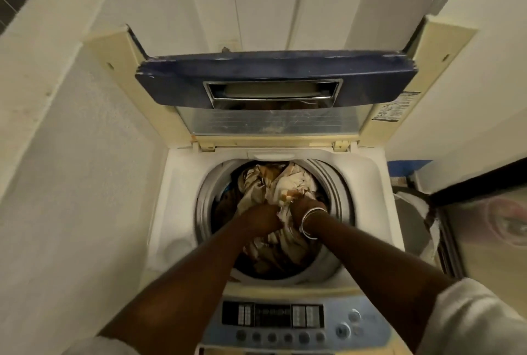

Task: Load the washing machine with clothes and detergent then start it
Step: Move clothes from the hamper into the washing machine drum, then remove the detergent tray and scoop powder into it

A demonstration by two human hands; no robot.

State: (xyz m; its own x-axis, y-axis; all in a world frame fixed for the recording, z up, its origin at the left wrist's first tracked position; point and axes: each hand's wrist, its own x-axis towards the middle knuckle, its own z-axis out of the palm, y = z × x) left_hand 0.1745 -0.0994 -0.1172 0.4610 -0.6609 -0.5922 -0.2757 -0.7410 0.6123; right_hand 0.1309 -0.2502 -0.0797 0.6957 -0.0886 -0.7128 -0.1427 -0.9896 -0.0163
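Between close white walls, the white top-loading washing machine (pixel 182 183) stands lid-up, both the left hand (pixel 261 219) and right hand (pixel 306 208) clenched on cream-and-brown patterned cloth (pixel 281 183) filling its round drum.

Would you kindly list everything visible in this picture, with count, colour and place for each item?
washing machine: one, white top-loader, centre, between white walls.
lid: one, dark blue with a clear window, raised open behind the drum.
drum: one, grey rim, centre of the machine's top, holding the clothes.
clothes: a bundle, cream and brown patterned, inside the drum; number of pieces unclear.
control panel: one, pale blue with a dark display and round buttons, near edge of the machine.
bangles: silvery, on the right wrist; count unclear.
left hand: one, in the drum, pressed into the clothes.
right hand: one, in the drum, gripping the clothes.
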